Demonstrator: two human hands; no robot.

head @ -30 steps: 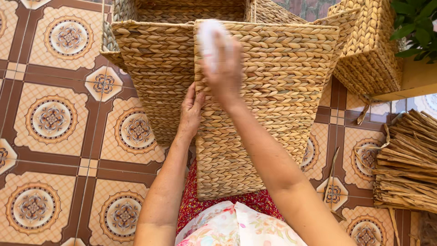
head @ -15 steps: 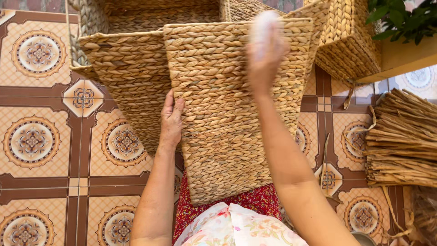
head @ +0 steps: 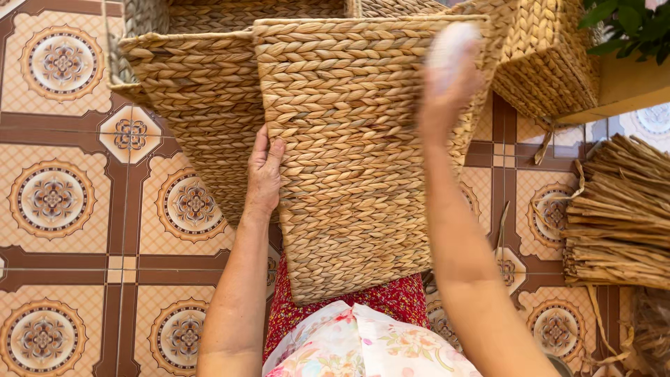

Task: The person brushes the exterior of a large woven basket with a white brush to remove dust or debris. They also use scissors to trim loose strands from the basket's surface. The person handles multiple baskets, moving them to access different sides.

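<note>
The right hand (head: 447, 91) has slid from the woven basket's (head: 356, 181) upper middle to its upper right, fingers closed on a white cloth (head: 453, 43); the wiping has moved rightward. The left hand (head: 264, 174) still braces the basket's left edge at frame centre, fingers flat and together.

Dried straw bundle (head: 618, 213) lies on patterned floor tiles (head: 52, 199).

The woven basket (head: 356, 160) is straw-tan in a braided herringbone pattern. Beneath it, the floor (head: 63, 202) has peach tiles with brown borders and round ornamental medallions. Right of the basket lies a tan bundle of dried reeds (head: 618, 216). Below it show red speckled cloth (head: 391, 299) and pale floral fabric (head: 363, 345).
</note>
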